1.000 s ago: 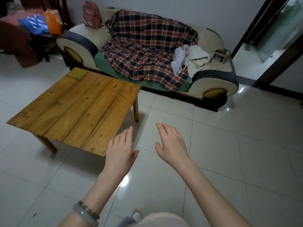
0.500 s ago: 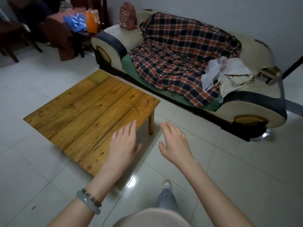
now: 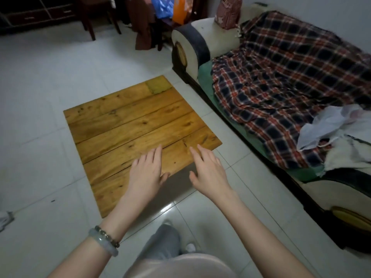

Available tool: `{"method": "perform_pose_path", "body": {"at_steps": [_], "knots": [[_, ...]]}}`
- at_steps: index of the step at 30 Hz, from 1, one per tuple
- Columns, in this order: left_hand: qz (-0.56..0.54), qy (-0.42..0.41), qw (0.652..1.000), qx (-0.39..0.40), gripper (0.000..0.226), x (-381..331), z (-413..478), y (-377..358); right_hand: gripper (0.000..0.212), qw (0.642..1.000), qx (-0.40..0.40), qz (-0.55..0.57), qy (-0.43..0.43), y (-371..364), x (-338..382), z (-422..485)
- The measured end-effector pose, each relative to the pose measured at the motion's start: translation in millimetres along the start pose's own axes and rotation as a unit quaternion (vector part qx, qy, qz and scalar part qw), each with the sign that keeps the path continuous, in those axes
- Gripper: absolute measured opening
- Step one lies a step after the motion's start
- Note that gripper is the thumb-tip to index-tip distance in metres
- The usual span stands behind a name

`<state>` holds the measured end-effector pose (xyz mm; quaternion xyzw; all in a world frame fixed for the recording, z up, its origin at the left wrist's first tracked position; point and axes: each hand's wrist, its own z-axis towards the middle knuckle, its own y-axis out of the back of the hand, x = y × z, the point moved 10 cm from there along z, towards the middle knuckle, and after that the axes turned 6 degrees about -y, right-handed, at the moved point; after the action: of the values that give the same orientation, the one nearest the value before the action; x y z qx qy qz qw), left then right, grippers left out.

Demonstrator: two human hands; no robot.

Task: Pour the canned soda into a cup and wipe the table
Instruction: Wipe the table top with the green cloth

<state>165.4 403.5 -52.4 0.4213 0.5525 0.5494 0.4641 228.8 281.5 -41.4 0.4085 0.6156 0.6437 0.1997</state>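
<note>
Head view: left hand [image 3: 145, 173] and right hand [image 3: 208, 170] hover flat over the wooden worktop's [image 3: 128, 125] near edge, each grip wide and empty; plaid-draped sofa [image 3: 281, 77] beside the worktop.

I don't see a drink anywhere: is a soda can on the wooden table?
No, the wooden table shows only bare planks, and the left hand and right hand are open and hold nothing.

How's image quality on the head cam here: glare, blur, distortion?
Head view: soft, dim indoor light; one glare patch on the glossy white floor tiles beside the low wooden plank table; the table's shadow falls on the tiles under its near edge. Wide-angle bending curves the plaid-covered sofa toward the frame edges. Left hand and right hand are slightly soft, both open.
</note>
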Motion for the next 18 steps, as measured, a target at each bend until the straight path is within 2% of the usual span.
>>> {"method": "perform_pose_path", "body": {"at_steps": [5,11,18], "knots": [[-0.017,0.061,0.998,0.009,0.085,33,31,-15,0.069,0.999,0.013,-0.004,0.033,-7,-1,59],[-0.032,0.1,0.994,-0.012,0.084,82,96,-17,0.07,0.997,0.014,-0.004,0.07,-6,8,146],[-0.052,0.131,0.99,0.0,0.083,135,162,-29,0.069,0.994,0.043,0.002,0.099,-11,24,242]]}}
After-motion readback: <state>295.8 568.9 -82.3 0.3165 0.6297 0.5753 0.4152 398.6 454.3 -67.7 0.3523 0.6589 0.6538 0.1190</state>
